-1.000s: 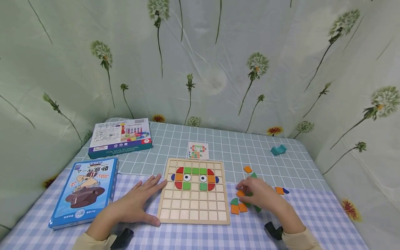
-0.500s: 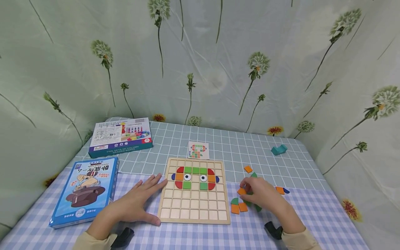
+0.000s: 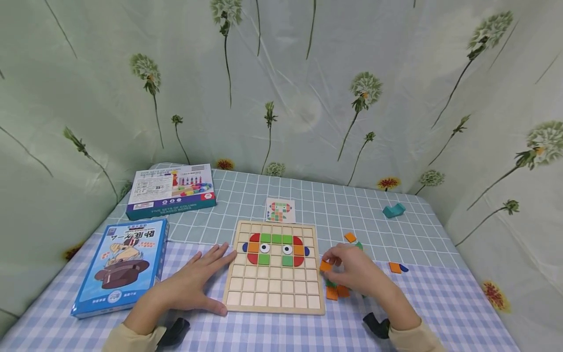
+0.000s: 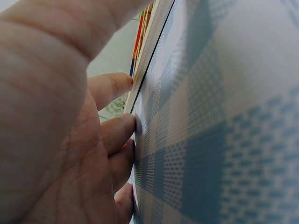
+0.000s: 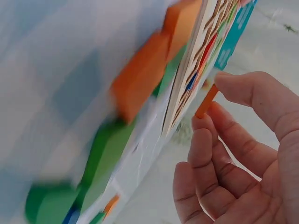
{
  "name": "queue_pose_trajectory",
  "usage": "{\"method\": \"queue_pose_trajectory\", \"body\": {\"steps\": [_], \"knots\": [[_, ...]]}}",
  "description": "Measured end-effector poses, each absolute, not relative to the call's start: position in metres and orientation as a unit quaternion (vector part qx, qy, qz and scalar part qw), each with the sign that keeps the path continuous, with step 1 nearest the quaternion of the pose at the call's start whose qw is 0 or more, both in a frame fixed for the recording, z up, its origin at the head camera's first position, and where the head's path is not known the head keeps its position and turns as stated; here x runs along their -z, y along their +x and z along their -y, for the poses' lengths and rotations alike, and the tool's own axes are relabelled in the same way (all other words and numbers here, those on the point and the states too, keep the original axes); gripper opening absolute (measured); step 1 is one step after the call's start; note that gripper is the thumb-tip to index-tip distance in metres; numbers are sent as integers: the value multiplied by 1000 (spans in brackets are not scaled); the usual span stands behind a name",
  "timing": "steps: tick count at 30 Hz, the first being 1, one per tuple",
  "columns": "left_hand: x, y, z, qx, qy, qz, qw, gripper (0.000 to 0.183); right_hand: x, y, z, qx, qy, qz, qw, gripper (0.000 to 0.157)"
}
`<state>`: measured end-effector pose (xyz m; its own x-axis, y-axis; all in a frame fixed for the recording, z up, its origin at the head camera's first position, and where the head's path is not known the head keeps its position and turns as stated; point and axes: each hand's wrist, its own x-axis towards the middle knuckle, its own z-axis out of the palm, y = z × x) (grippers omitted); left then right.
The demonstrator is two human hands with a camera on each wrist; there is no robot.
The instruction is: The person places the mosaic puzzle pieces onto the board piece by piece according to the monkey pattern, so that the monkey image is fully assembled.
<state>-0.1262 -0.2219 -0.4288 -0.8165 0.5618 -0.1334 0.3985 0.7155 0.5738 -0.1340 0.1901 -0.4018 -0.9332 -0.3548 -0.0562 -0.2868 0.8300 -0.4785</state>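
A wooden grid board [image 3: 273, 286] lies on the checked cloth, its upper rows filled with red, green, orange and blue tiles and two round eye pieces. My left hand [image 3: 193, 279] rests flat on the cloth with fingers spread; forefinger and thumb touch the board's left edge. Between thumb and fingers my right hand [image 3: 352, 268] pinches an orange square tile [image 5: 207, 101], raised at the board's right edge. Beneath that hand lie loose orange tiles [image 3: 332, 293] and green tiles [image 5: 105, 154], partly hidden by it in the head view.
Behind the board lies a pattern card [image 3: 280, 210]. A blue game box [image 3: 120, 266] and a bead box [image 3: 171, 190] sit at the left. To the right are an orange square [image 3: 350, 237], an orange tile [image 3: 395, 268] beside a blue piece, and a teal object [image 3: 393, 210].
My right hand has picked up the orange tile from the loose pile and moved left with it to the board's edge. The left hand stays in place.
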Motion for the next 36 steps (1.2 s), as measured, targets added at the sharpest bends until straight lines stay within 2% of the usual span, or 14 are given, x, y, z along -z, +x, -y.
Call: {"method": "queue_pose_trajectory", "body": {"steps": [11, 22, 36], "knots": [[430, -128, 222, -270, 263, -913, 154, 124, 402, -136, -142, 238, -275, -929, 72, 20], [430, -127, 221, -271, 259, -914, 153, 123, 401, -151, -102, 207, -307, -925, 89, 19], [430, -126, 221, -267, 251, -917, 159, 123, 404, -157, -90, 190, -333, -919, 87, 16]]}}
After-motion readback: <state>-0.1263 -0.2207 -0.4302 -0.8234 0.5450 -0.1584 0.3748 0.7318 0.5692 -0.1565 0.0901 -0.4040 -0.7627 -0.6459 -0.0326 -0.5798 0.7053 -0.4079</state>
